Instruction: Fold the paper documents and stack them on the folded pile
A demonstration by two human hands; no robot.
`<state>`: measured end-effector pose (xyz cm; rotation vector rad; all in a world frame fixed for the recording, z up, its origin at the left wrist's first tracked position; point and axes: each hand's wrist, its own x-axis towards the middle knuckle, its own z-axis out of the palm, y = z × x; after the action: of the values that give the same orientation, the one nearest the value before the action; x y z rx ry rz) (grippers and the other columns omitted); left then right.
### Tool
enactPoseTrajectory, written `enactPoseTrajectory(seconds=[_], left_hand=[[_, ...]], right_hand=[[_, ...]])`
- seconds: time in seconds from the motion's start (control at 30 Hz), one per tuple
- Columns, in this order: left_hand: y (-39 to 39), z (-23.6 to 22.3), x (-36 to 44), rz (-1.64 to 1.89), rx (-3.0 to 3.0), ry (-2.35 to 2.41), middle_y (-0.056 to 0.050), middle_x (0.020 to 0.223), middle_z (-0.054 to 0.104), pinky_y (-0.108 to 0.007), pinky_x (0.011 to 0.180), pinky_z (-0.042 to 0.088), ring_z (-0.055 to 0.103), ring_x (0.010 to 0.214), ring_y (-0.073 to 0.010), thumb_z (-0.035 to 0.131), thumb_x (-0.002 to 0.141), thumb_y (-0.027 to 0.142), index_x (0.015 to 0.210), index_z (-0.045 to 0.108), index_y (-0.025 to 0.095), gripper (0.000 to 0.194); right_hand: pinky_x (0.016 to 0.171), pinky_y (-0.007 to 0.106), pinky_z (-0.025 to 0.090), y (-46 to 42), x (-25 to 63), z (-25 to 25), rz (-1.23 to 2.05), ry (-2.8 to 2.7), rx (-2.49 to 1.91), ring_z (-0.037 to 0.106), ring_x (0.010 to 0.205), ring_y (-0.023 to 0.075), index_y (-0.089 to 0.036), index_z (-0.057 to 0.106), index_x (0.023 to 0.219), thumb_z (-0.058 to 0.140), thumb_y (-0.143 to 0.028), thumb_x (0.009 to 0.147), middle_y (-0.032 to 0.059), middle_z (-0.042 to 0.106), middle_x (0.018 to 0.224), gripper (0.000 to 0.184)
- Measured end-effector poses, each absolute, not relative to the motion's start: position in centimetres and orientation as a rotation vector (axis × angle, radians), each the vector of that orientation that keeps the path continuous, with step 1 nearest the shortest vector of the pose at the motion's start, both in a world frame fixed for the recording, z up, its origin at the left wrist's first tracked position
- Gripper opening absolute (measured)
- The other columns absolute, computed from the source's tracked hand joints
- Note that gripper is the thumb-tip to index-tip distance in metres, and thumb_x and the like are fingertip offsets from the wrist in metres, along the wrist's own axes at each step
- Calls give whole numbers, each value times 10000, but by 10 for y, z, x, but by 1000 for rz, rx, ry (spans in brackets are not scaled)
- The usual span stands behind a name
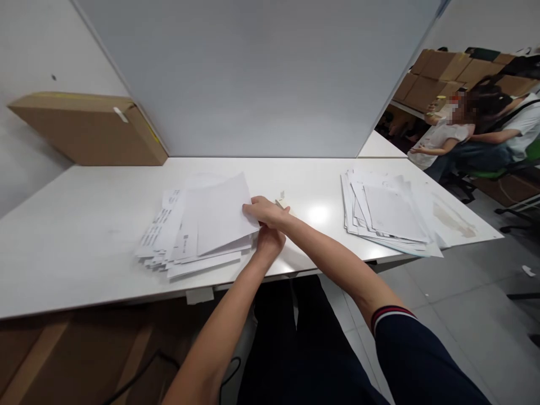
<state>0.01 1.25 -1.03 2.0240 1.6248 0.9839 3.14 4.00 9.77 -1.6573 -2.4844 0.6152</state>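
Note:
My right hand (pixel 266 214) is closed on the right edge of a white paper sheet (pixel 221 216), whose far corner is lifted. Just below it, my left hand (pixel 270 243) is curled close to the same sheet's near right corner. Its fingertips are hidden behind the right hand, so what they hold cannot be made out. The sheet lies over a loose, fanned stack of papers (pixel 158 230), some with printed lines. Partly covered by my right hand is a small off-white object (pixel 282 203) of unclear kind.
A second uneven pile of papers (pixel 394 214) lies at the right of the white table (pixel 105 197). A cardboard box (pixel 88 132) stands at the back left, beside an upright grey panel (pixel 261 79). Two people (pixel 502 124) sit beyond the table's right end, near stacked cartons.

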Motion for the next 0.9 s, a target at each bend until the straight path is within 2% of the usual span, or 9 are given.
enactPoseTrajectory(seconds=[0.07, 0.17, 0.3, 0.4, 0.47, 0.53, 0.67, 0.8, 0.9], left_hand=[[12, -8, -1, 1000, 2016, 1611, -117, 1215, 571, -443, 983, 364, 491, 1153, -322, 492, 848, 234, 1232, 570, 209, 393], [10, -4, -1, 1021, 2040, 1608, -120, 1086, 613, -403, 952, 389, 517, 1098, -299, 476, 835, 178, 1180, 594, 161, 366], [4, 0, -3, 910, 2172, 1627, -114, 986, 583, -354, 850, 447, 563, 944, -247, 398, 812, 75, 1254, 535, 160, 471], [0, 2, -4, 902, 2242, 1598, -96, 990, 557, -332, 839, 449, 549, 916, -215, 341, 840, 69, 1342, 450, 210, 533], [0, 2, -4, 901, 2258, 1595, -94, 994, 551, -328, 837, 449, 542, 912, -211, 339, 849, 79, 1351, 440, 211, 529], [0, 2, -3, 904, 2263, 1597, -92, 1000, 551, -332, 839, 449, 538, 915, -212, 347, 851, 85, 1351, 441, 212, 524], [1, 1, -3, 934, 2241, 1593, -94, 1007, 558, -341, 846, 449, 541, 936, -220, 357, 852, 95, 1342, 453, 216, 514], [1, 0, -4, 975, 2227, 1569, -95, 991, 565, -344, 855, 447, 546, 942, -223, 361, 851, 99, 1331, 468, 208, 504], [1, 0, -4, 1003, 2219, 1560, -96, 985, 568, -346, 850, 448, 549, 938, -225, 368, 847, 102, 1319, 484, 203, 497]], right_hand=[[633, 288, 440, 36, 31, 102, 703, -2424, -1665, 537, 558, 121, -131, 557, 855, 290, -427, 952, 16, 650, 666, 410], [690, 312, 440, 27, 47, 109, 699, -2282, -1630, 579, 782, 184, -128, 570, 958, 325, -479, 929, 97, 670, 925, 428], [742, 246, 429, 17, 114, 103, 612, -2097, -1596, 572, 895, 149, -157, 565, 1050, 290, -377, 951, 74, 645, 1031, 366], [784, 295, 425, 13, 193, 85, 265, -1760, -1882, 581, 885, 187, -125, 597, 1009, 357, -301, 921, 114, 642, 991, 310], [831, 358, 412, 13, 245, 72, -34, -1496, -2155, 556, 985, 248, -109, 579, 1105, 404, -294, 901, 172, 596, 1117, 327], [853, 411, 404, 13, 287, 60, -154, -1281, -2422, 496, 1099, 327, -56, 528, 1196, 481, -337, 868, 237, 542, 1205, 434], [825, 412, 424, 15, 327, 50, 77, -1252, -2738, 533, 1059, 363, 7, 599, 1100, 521, -428, 836, 270, 598, 1085, 515], [779, 370, 439, 20, 326, 53, 104, -1466, -2783, 604, 951, 319, -14, 673, 979, 474, -301, 867, 251, 640, 965, 367], [739, 342, 448, 21, 324, 55, 79, -1507, -2807, 625, 896, 297, -20, 684, 967, 528, -197, 823, 243, 648, 928, 276]])
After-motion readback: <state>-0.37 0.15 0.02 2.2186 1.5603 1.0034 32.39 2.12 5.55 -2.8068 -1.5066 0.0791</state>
